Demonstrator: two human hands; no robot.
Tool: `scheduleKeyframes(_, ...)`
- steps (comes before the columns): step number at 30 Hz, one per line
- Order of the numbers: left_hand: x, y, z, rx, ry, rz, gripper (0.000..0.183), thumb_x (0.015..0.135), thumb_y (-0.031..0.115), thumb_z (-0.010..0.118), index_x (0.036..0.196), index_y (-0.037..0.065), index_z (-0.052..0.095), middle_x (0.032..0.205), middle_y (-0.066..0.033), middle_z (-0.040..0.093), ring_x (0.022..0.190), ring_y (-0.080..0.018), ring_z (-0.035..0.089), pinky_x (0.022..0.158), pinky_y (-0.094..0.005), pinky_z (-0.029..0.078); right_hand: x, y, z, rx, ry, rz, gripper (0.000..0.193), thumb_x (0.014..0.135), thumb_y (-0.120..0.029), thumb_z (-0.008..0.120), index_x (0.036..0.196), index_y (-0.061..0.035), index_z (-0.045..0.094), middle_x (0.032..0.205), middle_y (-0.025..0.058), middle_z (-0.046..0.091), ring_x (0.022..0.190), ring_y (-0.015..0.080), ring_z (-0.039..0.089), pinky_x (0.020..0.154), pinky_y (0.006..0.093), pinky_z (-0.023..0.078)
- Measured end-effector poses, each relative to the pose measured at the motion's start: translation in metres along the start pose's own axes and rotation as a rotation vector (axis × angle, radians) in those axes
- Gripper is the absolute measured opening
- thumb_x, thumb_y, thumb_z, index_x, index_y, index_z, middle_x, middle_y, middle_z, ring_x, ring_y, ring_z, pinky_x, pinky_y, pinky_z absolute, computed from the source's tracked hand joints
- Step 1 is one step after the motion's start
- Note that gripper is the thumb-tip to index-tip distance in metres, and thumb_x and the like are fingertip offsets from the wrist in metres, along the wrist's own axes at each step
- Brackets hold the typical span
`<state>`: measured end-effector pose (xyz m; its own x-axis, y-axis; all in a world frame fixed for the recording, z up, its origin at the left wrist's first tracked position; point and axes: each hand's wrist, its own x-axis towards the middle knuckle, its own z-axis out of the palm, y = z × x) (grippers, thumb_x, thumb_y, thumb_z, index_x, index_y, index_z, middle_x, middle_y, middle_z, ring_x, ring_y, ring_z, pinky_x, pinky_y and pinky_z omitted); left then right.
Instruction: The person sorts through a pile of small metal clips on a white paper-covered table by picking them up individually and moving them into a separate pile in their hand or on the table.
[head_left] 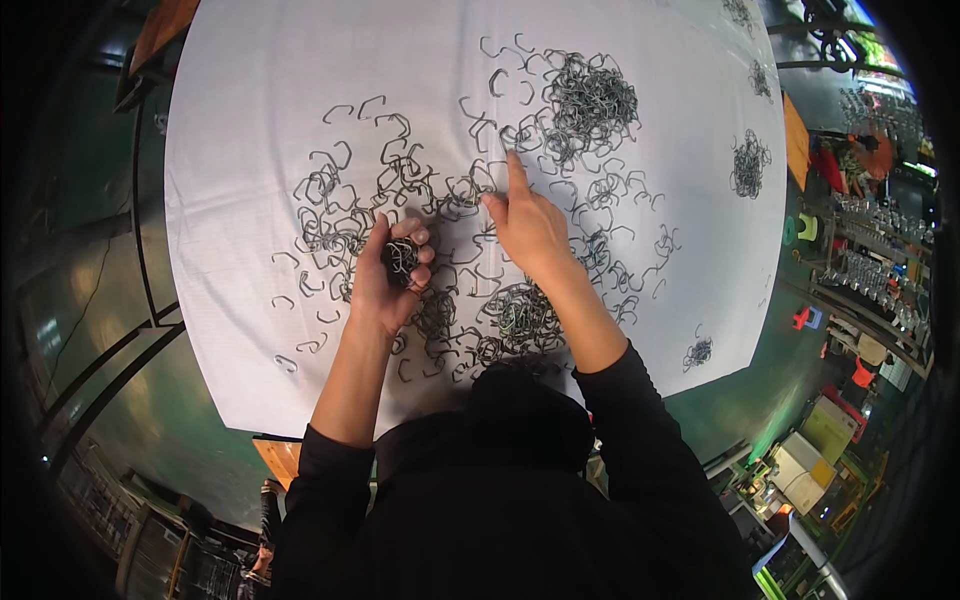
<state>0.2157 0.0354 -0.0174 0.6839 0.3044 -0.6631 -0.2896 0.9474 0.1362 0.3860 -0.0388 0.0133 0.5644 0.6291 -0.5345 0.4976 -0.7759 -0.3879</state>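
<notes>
My left hand (392, 270) is turned palm up, its fingers curled round a bunch of dark hog rings (401, 258), open C-shaped pieces of bent metal wire. To its right, my right hand (530, 222) reaches over the white sheet (680, 270) with index finger and thumb stretched apart. Its index fingertip is at loose rings (518, 135) below a dense heap of rings (592, 105). The thumb tip lies by another small cluster (466, 190). What the right hand's curled fingers cover is hidden. More rings (522, 312) are piled between my forearms.
Loose rings (325, 215) spread to the left of my left hand. Smaller clumps lie along the sheet's right side, among them one clump (750, 165). Beyond the table, metal racks (875, 265) and boxes (802, 472) stand on the right over a green floor (150, 390).
</notes>
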Motion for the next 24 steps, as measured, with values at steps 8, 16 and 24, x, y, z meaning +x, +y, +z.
scheduleKeyframes(8, -0.019, 0.003, -0.009, -0.087, 0.054, 0.033, 0.032, 0.094, 0.035, 0.04, 0.08, 0.008, 0.048, 0.077, -0.0042, 0.045, 0.06, -0.0121, 0.042, 0.04, -0.0181, 0.034, 0.015, 0.007, 0.004, -0.008, 0.146, -0.2, 0.049, 0.088, -0.032, 0.05, 0.13, -0.0097, 0.04, 0.068, 0.0162, 0.061, 0.067, 0.0354, 0.06, 0.062, 0.0443, 0.048)
scheduleKeyframes(16, -0.026, 0.004, -0.015, -0.112, 0.039, 0.042, 0.035, 0.094, 0.036, 0.041, 0.077, 0.007, 0.051, 0.075, -0.0047, 0.046, 0.059, -0.0124, 0.042, 0.039, -0.0184, 0.033, 0.032, -0.002, -0.014, -0.111, 0.14, -0.071, 0.047, 0.089, -0.034, 0.047, 0.131, -0.0151, 0.04, 0.082, 0.0156, 0.065, 0.082, 0.0365, 0.06, 0.076, 0.0436, 0.046)
scheduleKeyframes(24, -0.024, 0.002, -0.021, -0.116, -0.02, 0.024, 0.037, 0.094, 0.038, 0.04, 0.079, 0.008, 0.054, 0.078, -0.0055, 0.048, 0.06, -0.0138, 0.045, 0.041, -0.0196, 0.034, 0.011, 0.006, -0.01, -0.128, 0.042, -0.158, 0.051, 0.088, -0.031, 0.05, 0.134, -0.0134, 0.036, 0.077, 0.0136, 0.065, 0.077, 0.0359, 0.061, 0.073, 0.0425, 0.047)
